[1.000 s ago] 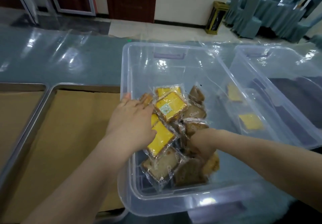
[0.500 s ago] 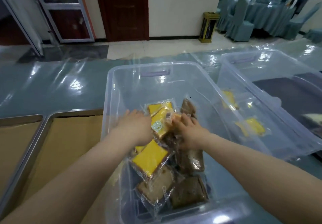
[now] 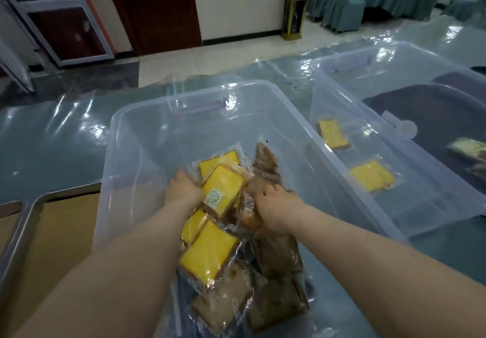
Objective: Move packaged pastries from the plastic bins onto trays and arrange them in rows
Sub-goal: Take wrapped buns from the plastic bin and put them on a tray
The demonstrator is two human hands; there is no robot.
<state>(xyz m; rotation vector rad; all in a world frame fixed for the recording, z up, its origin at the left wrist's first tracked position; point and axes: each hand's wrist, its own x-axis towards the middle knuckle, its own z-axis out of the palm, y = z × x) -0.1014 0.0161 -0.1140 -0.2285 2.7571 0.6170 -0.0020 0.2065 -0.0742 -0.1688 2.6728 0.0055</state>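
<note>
Yellow sponge in clear wrap, the stickered pastry lies in the middle bin, its long axis pointing away and slightly right. The left hand touches its left edge, fingers tucked beneath, grip unclear. The right hand curls its fingers round brown packs. The tray sits left, nearer the left hand.

head cam, the only view | worn up top, angled forward and down | sits close over the clear bin on the desk | wide lens bows the edges, pulls in the door and far chairs along the top
</note>
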